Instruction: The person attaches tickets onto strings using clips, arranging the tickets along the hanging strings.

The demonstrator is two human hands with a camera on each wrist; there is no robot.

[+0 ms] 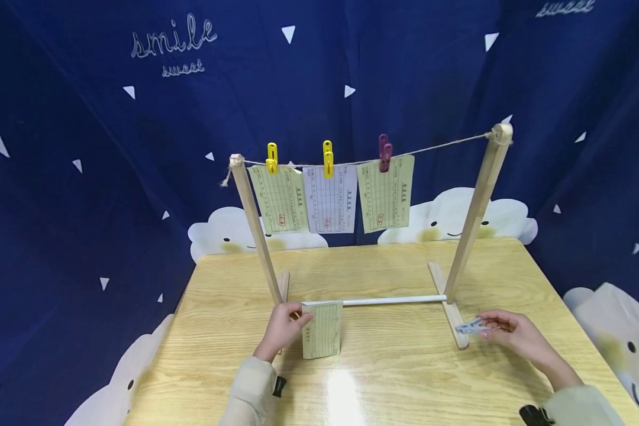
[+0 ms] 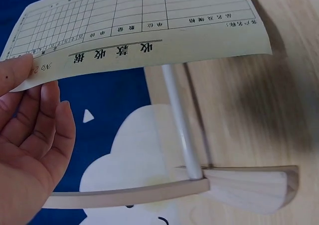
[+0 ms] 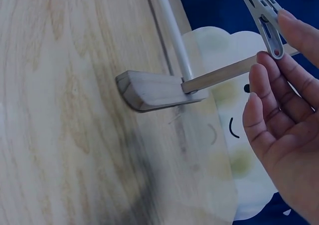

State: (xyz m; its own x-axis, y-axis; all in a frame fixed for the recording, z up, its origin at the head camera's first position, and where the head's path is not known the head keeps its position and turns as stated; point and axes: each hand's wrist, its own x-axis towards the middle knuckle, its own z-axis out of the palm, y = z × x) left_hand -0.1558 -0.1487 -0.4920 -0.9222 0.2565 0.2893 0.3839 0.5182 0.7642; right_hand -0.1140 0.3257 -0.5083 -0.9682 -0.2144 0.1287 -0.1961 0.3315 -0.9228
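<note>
My left hand (image 1: 286, 326) pinches a pale yellow-green receipt slip (image 1: 322, 331) by one edge, between thumb and fingers. In the left wrist view the printed receipt slip (image 2: 144, 23) spreads out from the thumb above the table. My right hand (image 1: 516, 336) holds a grey-blue clothespin (image 1: 471, 326) by its handle end, near the stand's right foot. The right wrist view shows the clothespin (image 3: 264, 20) between thumb and fingertips. Three slips hang from a string (image 1: 447, 145): two under yellow clothespins (image 1: 327, 158), and the right one under a dark red clothespin (image 1: 385, 154).
A wooden post (image 1: 255, 231) stands at left and another post (image 1: 478, 213) at right, joined low down by a white rod (image 1: 394, 300). The right wooden foot (image 1: 455, 325) lies on the wood-grain table (image 1: 394, 367). Behind hangs a dark blue curtain (image 1: 319, 53).
</note>
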